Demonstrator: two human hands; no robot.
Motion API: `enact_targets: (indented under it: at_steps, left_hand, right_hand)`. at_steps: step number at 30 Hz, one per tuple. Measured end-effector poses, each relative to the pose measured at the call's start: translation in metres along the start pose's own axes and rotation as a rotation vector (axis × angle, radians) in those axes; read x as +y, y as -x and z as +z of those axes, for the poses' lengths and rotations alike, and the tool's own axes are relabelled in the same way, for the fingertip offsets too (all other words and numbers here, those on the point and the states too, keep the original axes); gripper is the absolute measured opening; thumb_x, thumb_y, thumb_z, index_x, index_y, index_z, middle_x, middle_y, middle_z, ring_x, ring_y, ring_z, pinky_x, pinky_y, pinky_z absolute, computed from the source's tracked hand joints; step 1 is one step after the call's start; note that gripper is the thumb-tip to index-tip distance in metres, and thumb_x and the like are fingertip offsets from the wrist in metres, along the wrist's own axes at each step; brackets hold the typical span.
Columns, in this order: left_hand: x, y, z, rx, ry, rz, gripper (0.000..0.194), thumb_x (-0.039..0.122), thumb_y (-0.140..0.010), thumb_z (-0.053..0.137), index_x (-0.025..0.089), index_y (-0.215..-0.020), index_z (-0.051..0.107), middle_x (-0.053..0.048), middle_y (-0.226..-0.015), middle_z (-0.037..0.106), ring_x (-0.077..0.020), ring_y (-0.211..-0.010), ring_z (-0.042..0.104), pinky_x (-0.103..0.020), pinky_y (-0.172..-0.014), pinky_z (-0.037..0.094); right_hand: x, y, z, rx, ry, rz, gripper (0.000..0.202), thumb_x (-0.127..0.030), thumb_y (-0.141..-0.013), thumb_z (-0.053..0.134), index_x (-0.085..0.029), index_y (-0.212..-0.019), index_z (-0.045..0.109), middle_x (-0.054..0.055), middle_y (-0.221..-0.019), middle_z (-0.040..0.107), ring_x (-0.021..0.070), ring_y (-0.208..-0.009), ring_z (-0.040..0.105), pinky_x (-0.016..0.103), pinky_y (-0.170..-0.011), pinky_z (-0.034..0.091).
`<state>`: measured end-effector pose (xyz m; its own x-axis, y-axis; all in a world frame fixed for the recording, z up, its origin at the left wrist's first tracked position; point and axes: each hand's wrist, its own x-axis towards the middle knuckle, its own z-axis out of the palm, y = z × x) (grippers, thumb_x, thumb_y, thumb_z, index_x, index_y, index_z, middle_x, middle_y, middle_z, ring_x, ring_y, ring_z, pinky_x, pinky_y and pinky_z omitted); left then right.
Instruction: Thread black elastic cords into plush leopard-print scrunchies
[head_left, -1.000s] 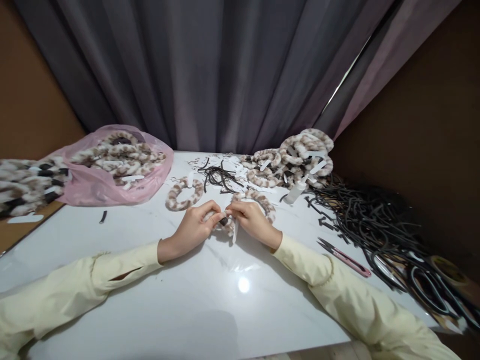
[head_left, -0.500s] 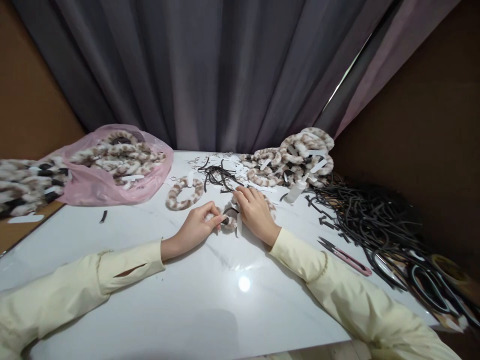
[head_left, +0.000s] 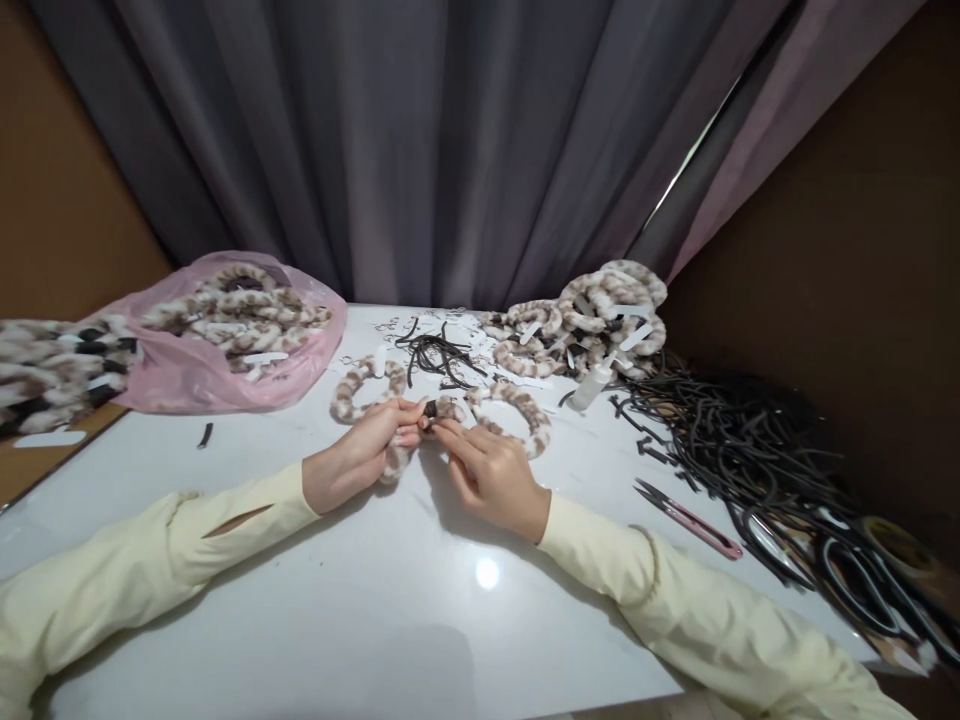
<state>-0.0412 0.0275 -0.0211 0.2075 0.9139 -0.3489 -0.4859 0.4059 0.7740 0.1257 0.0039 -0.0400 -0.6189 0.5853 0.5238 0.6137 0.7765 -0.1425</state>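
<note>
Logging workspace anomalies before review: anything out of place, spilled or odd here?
One stray: a short black strip lies alone near the pink bag, apart from the black cords heaped on the right. That heap also looks untidy, tangled and spread out loosely. No damage or liquid spill is visible.

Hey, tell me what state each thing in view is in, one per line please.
Left hand: closed on furry piece
Furry piece: held, partly hidden
Right hand: beside furry piece's dark band, grip unclear
Pink bag: open, furry rings inside
Dark cords: heaped, tangled
Pink snips: lying unheld
Curtain: drawn, bright slit showing
</note>
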Motion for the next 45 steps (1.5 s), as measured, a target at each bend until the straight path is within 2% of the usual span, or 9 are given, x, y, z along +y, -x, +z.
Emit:
enact_targets:
  at_steps: [4,8,12,15,20,27,31,35,45]
  left_hand:
    - [0.009,0.011,0.012,-0.019,0.065,-0.062,0.020,-0.004,-0.075,0.045,0.013,-0.063,0.044,0.007,-0.052,0.033,0.0012,-0.033,0.027,-0.009,-0.031,0.022]
    - [0.012,0.019,0.019,-0.019,0.044,-0.084,0.020,-0.005,-0.074,0.043,0.012,-0.064,0.044,0.007,-0.053,0.035,0.0015,-0.033,0.026,-0.009,-0.031,0.021]
    - [0.005,0.018,0.016,-0.021,-0.070,0.021,0.017,0.002,-0.074,0.051,0.013,-0.065,0.043,0.005,-0.053,0.042,0.0007,-0.035,0.030,-0.009,-0.032,0.023]
    - [0.000,0.020,0.015,-0.034,-0.166,0.108,0.016,0.014,-0.076,0.057,0.015,-0.068,0.043,0.006,-0.052,0.045,-0.0009,-0.035,0.031,-0.014,-0.039,0.038]
    - [-0.003,0.026,0.019,-0.064,-0.204,0.121,0.021,0.020,-0.071,0.065,0.016,-0.071,0.044,0.007,-0.052,0.046,0.0000,-0.035,0.029,-0.017,-0.042,0.040]
    - [-0.006,0.022,0.015,-0.030,-0.450,0.270,0.025,0.032,-0.075,0.062,0.017,-0.071,0.043,0.006,-0.049,0.050,-0.0026,-0.034,0.030,-0.015,-0.035,0.020]
    - [-0.009,0.020,0.008,0.052,-0.855,0.672,0.016,0.028,-0.077,0.057,0.018,-0.068,0.049,0.002,-0.056,0.057,-0.0100,-0.049,0.049,-0.022,-0.049,0.038]
    - [-0.013,0.016,-0.005,0.083,-1.180,1.017,0.008,0.021,-0.077,0.052,0.020,-0.069,0.053,0.000,-0.064,0.061,-0.0124,-0.059,0.054,-0.023,-0.060,0.042]
    - [-0.012,0.002,-0.021,0.053,-1.396,1.219,0.012,0.012,-0.078,0.045,0.020,-0.074,0.053,-0.002,-0.068,0.064,-0.0128,-0.060,0.057,-0.022,-0.060,0.040]
  right_hand:
    - [-0.004,-0.004,-0.004,-0.150,0.084,0.122,0.042,-0.019,-0.085,0.040,-0.011,-0.125,0.046,0.014,-0.119,0.058,0.0222,-0.089,0.059,0.030,-0.062,0.042]
    - [-0.002,-0.006,-0.002,-0.187,0.007,0.157,0.029,-0.019,-0.085,0.039,-0.013,-0.111,0.052,0.014,-0.103,0.061,0.0224,-0.086,0.057,0.029,-0.060,0.041]
    - [0.002,-0.008,0.009,-0.121,-0.471,0.322,0.007,-0.017,-0.085,0.039,-0.017,-0.086,0.046,0.004,-0.075,0.059,0.0152,-0.067,0.054,0.027,-0.059,0.042]
    - [0.004,-0.011,0.016,-0.115,-0.940,0.502,0.007,-0.025,-0.088,0.038,-0.019,-0.084,0.038,-0.002,-0.065,0.054,0.0093,-0.048,0.046,0.022,-0.047,0.039]
    - [0.005,-0.015,0.017,-0.134,-1.225,0.484,0.021,-0.038,-0.086,0.047,-0.017,-0.082,0.048,-0.001,-0.066,0.053,0.0057,-0.044,0.042,0.019,-0.041,0.037]
    - [0.004,-0.015,0.015,-0.120,-1.186,0.550,0.029,-0.036,-0.085,0.047,-0.016,-0.065,0.050,-0.005,-0.044,0.046,0.0054,-0.035,0.039,0.018,-0.038,0.030]
    - [0.000,-0.013,0.011,-0.197,-1.144,0.583,0.032,-0.035,-0.088,0.043,-0.015,-0.063,0.051,-0.007,-0.038,0.042,0.0053,-0.032,0.038,0.018,-0.036,0.028]
    - [-0.004,-0.012,0.007,-0.239,-1.115,0.581,0.036,-0.037,-0.089,0.040,-0.017,-0.060,0.047,-0.008,-0.037,0.037,0.0053,-0.030,0.035,0.018,-0.036,0.028]
    - [-0.007,-0.011,-0.003,-0.186,-0.804,0.369,0.027,-0.023,-0.090,0.041,-0.016,-0.068,0.054,-0.004,-0.053,0.045,0.0077,-0.049,0.041,0.019,-0.052,0.033]
